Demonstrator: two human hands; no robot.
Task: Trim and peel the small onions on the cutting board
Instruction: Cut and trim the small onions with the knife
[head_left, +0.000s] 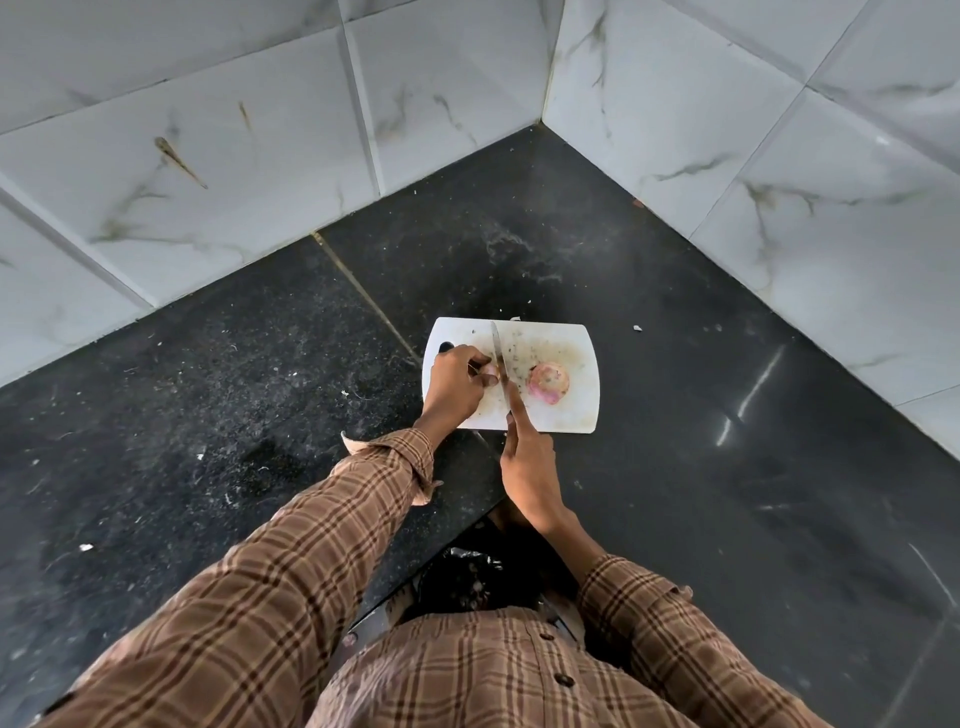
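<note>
We pin a small pale onion under our left hand on the white plastic cutting board, our right hand closed on the steel knife; cut just beside those fingertips, keeping them curled back.

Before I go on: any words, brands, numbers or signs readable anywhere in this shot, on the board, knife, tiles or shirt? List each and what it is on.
None.
Cutting board: only stains and onion bits, no print.
Knife: blade too thin in view to show any mark.
Wall tiles: grey veining and smears, no text.
Shirt: plaid, plain buttons, no label.
</note>
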